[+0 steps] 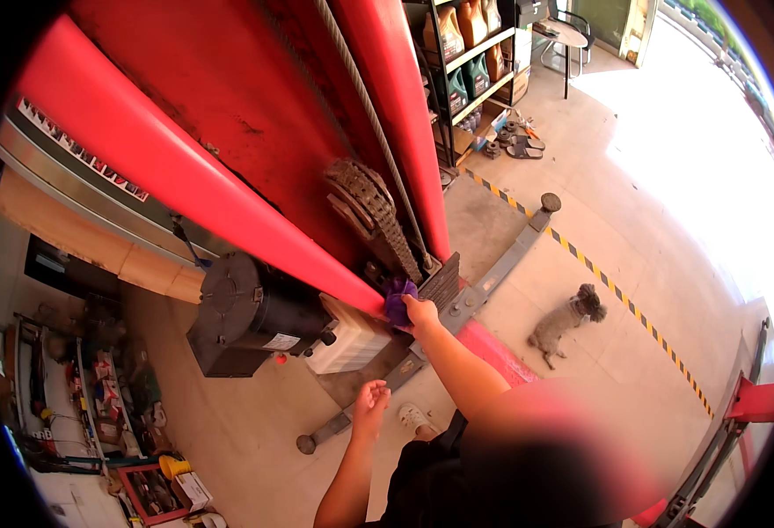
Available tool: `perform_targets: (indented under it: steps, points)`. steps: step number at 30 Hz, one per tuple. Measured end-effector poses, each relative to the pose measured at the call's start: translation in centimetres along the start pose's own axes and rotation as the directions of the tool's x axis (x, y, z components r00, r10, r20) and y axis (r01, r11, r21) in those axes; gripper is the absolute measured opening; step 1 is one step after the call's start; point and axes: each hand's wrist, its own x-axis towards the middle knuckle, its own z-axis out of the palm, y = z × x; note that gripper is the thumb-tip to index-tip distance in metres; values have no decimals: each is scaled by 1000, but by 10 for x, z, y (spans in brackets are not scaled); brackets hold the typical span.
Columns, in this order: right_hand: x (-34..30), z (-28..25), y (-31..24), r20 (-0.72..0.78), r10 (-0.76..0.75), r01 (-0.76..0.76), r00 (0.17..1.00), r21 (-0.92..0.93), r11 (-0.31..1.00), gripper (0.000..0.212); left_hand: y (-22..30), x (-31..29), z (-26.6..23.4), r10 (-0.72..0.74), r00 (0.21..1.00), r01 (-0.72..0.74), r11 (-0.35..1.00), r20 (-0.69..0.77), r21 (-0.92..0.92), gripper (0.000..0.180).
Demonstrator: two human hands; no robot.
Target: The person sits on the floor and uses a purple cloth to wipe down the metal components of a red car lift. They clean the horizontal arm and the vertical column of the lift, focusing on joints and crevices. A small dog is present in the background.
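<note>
My right hand (419,314) is closed round a bunched purple cloth (398,302) and presses it to the lower part of the red lift post (352,286). Beside the cloth, inside the post, are a greasy chain (378,211) on a pulley and a steel cable (378,132). My left hand (372,405) hangs in the air below, fingers loosely bent and apart, with nothing visible in it. Nearest to it are a grey lift arm (339,427) and a whitish plastic container (349,337). A black motor-like unit (255,304) is fixed left of the post.
A grey dog (563,326) is on the floor at the right, near a yellow-and-black tape line (616,286). Another lift arm (514,255) stretches to the far right. Shelves (475,62) of oil jugs stand behind, and a cluttered tool rack (97,396) stands at left.
</note>
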Motion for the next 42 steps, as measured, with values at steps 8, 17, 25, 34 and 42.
perform_targets:
  steps: [8,17,25,34,42]
  points:
    - [21,24,-32,138,-2,-63,990,460,886,23,-11,-21,-28,-133,991,131,989,-13,-74,21]
    - [-125,47,-100,466,-396,228,791,377,898,25,2,-5,-36,-117,986,125,990,114,-60,18]
    - [-139,-42,-32,424,-254,249,870,67,966,30,6,7,-38,-107,980,118,992,170,-52,17]
    - [-22,7,-34,107,-37,4,994,296,955,24,13,9,-31,-126,977,137,989,172,-53,16]
    - [-144,48,-101,243,-301,221,922,306,926,22,1,-1,-35,-146,978,156,986,148,-57,17]
